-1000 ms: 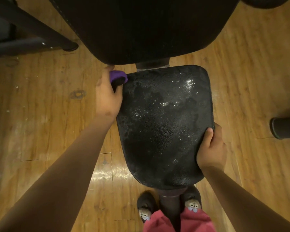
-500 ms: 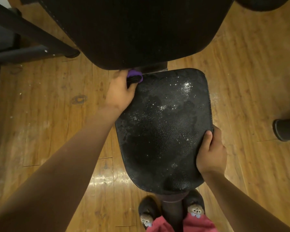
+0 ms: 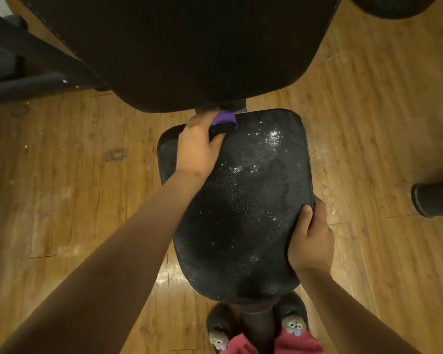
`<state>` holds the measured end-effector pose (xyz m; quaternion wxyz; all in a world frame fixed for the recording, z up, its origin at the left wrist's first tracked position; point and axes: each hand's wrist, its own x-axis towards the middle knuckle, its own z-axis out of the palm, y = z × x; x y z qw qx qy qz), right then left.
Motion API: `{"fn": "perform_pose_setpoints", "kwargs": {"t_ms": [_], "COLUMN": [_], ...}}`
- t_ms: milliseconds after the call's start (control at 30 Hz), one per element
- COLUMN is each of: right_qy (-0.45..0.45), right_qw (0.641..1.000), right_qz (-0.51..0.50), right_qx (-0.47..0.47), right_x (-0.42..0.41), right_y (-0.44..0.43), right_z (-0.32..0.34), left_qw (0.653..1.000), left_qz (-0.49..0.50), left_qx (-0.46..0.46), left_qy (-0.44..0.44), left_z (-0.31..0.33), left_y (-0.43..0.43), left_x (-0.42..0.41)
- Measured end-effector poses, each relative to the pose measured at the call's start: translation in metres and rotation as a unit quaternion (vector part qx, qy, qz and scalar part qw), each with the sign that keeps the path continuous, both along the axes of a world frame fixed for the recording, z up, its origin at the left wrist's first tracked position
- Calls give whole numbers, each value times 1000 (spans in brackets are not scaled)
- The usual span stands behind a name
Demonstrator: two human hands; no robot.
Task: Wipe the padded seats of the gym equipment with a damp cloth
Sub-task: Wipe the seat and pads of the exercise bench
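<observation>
Black textured vinyl covers the padded seat (image 3: 243,200), which glistens with wet speckles toward its far right corner. Head view: the left hand (image 3: 197,146) lies at the seat's far left corner, fingers closed round a bunched purple cloth (image 3: 224,122) pressed against the far edge, just below the dark backrest pad (image 3: 189,47). The right hand (image 3: 310,238) clamps the seat's right edge, thumb on top. Wooden floor (image 3: 62,187) lies beneath.
</observation>
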<state>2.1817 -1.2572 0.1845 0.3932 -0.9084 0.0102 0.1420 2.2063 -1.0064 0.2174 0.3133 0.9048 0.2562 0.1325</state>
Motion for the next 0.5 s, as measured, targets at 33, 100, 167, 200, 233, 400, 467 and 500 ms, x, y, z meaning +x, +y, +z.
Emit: {"fn": "perform_pose_setpoints", "kwargs": {"t_ms": [33, 100, 167, 200, 233, 400, 467, 500], "right_qy": [4, 13, 15, 14, 15, 18, 14, 12], "right_qw": [1000, 1000, 1000, 1000, 1000, 1000, 1000, 1000], "right_qz": [0, 1, 2, 3, 3, 0, 0, 1], "right_qx": [1, 1, 2, 3, 4, 13, 12, 11], "right_x": [0, 0, 1, 1, 1, 1, 1, 1], "right_y": [0, -2, -2, -1, -1, -1, -1, -1], "right_z": [0, 0, 1, 0, 0, 1, 2, 2], "left_qw": [1000, 1000, 999, 999, 998, 998, 998, 998], "left_qz": [-4, -23, -20, -3, 19, 6, -22, -33], "left_qx": [3, 12, 26, 32, 37, 49, 44, 42], "left_qy": [4, 16, 27, 36, 47, 38, 35, 34], "left_z": [1, 4, 8, 9, 9, 3, 4, 4], "left_y": [0, 5, 13, 16, 17, -11, -32, -39], "left_x": [4, 1, -11, -17, -20, 8, 31, 40]}}
